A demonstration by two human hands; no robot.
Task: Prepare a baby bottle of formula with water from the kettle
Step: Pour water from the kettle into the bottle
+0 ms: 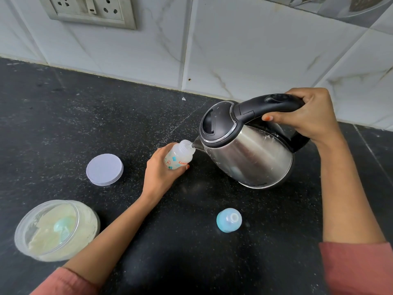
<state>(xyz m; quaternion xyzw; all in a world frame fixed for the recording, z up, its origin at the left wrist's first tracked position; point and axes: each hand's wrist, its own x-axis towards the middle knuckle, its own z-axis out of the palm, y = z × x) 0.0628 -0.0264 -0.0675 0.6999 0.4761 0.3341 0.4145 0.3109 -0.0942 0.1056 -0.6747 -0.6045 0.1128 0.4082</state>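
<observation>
Baby bottle (178, 157) at mid-counter, tilted right, with its open mouth up against the kettle spout (196, 143). I cannot tell whether mouth and spout touch. The contents look milky white. Left hand (161, 173) grips the bottle's lower body, with the fingers curled round it.

Kettle (248, 154) is just right of the bottle, tipped left toward it, lid down. Right hand (308, 116) is closed round the black handle (268, 105) from above. I cannot tell whether the kettle's base rests on the counter (106, 116).

Edges: the counter's back edge meets the tiled wall (234, 50) close behind the kettle. I note open dark surface left of the bottle, running up to that edge.

Round white lid (104, 169) lies flat left of the left hand, apart from it. Clear tub of powder (57, 229), with a pale scoop (63, 226) inside, stands at near left beside the left forearm. Blue teat cap (229, 220) sits between the forearms, apart from the kettle. Socket plate (89, 9) on the wall, upper left.
</observation>
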